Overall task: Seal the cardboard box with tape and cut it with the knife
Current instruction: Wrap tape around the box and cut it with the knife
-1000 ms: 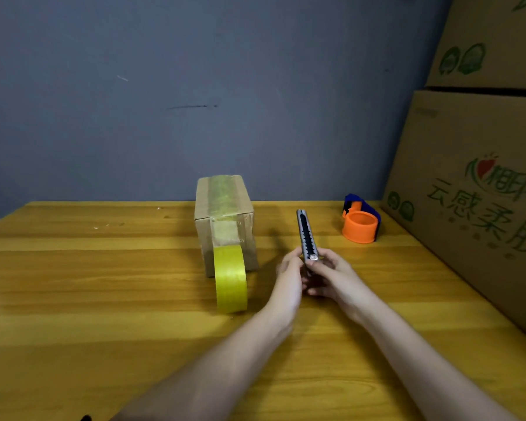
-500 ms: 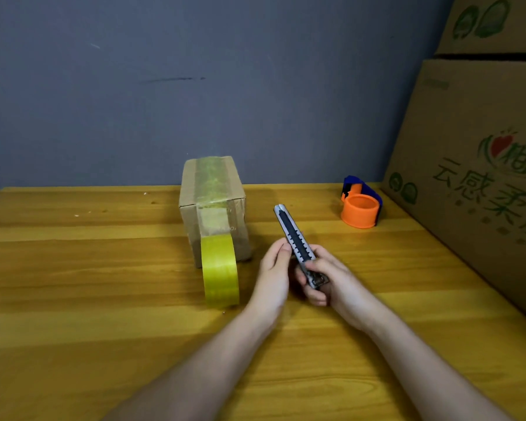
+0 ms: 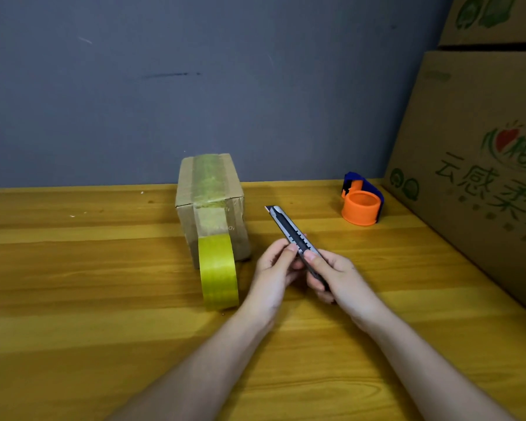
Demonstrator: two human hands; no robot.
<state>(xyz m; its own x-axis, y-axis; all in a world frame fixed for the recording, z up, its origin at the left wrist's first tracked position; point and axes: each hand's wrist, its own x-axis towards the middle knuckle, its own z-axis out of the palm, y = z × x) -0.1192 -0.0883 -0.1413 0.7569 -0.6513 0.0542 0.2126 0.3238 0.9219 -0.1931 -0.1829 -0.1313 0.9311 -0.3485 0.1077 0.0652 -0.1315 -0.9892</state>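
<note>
A small cardboard box (image 3: 236, 192) stands on the wooden table (image 3: 82, 268), with a strip of yellowish tape running over its top and down its near face. The strip is still joined to a yellow tape roll (image 3: 218, 270) that stands on edge against the box front. Right of the roll, my right hand (image 3: 336, 276) grips the handle of a grey utility knife (image 3: 289, 230). The knife points up and left, and a short blade tip shows at its far end. My left hand (image 3: 275, 268) pinches the knife's side at mid-length with its fingertips.
An orange and blue tape dispenser (image 3: 362, 203) sits at the back right of the table. Large printed cardboard cartons (image 3: 480, 165) are stacked along the right edge. A grey wall rises behind the table.
The knife has tilted from pointing straight away to pointing up and left, and a blade tip now shows. My left fingertips moved onto its side. The view shifted slightly.
</note>
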